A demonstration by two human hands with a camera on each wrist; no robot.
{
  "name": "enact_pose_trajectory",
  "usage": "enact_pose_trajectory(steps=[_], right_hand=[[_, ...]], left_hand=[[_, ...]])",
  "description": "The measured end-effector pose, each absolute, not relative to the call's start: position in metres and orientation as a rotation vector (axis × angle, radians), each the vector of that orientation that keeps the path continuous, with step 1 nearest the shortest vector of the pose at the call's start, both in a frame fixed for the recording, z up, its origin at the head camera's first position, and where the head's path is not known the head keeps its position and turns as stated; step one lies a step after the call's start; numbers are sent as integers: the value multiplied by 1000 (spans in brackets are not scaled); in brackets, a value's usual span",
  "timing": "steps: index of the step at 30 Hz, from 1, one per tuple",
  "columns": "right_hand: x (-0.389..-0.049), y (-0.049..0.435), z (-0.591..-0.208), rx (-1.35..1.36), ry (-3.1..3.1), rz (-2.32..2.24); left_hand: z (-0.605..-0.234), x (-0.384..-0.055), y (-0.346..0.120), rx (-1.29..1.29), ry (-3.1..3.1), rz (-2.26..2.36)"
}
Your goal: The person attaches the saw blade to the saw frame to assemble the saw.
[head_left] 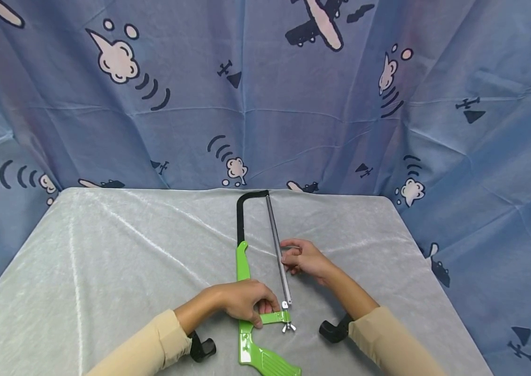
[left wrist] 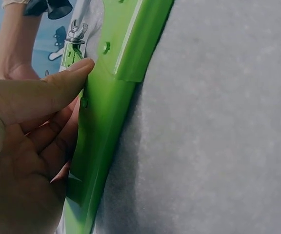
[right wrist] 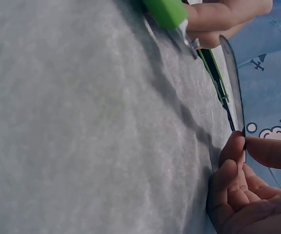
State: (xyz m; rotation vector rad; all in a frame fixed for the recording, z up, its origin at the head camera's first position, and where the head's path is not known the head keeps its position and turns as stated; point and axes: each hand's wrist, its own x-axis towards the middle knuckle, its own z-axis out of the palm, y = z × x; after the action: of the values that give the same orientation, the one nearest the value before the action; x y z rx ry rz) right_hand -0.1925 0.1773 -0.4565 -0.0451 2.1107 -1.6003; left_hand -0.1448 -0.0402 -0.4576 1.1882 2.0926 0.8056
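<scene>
A hacksaw lies on the cloth, with a green frame (head_left: pixel 243 265) and a black bow (head_left: pixel 240 219) at the far end. My left hand (head_left: pixel 248 300) grips the green frame by its short near arm (head_left: pixel 272 317), thumb on the green surface (left wrist: pixel 104 105). A wing nut (head_left: pixel 288 327) sits at that arm's tip. Between thumb and fingers, my right hand (head_left: pixel 306 259) pinches the grey saw blade (head_left: pixel 275 235) near mid-length. The blade's far end meets the black bow. In the right wrist view, its near end (right wrist: pixel 228 51) stands free, apart from the metal fitting (right wrist: pixel 188 43).
A light grey cloth (head_left: pixel 152 250) covers the table, with creases running across it. Behind and at the sides hangs a blue curtain (head_left: pixel 265 94) printed with planes and clouds. Black wrist mounts (head_left: pixel 335 330) show under both sleeves, close to the cloth.
</scene>
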Motion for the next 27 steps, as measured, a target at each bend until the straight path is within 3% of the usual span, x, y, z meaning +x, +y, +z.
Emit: enact_pose_trajectory(steps=[27], right_hand=[[-191,170,-460,-141,2193,-1550]], left_hand=[[-462,-147,-40,1197,2059,825]])
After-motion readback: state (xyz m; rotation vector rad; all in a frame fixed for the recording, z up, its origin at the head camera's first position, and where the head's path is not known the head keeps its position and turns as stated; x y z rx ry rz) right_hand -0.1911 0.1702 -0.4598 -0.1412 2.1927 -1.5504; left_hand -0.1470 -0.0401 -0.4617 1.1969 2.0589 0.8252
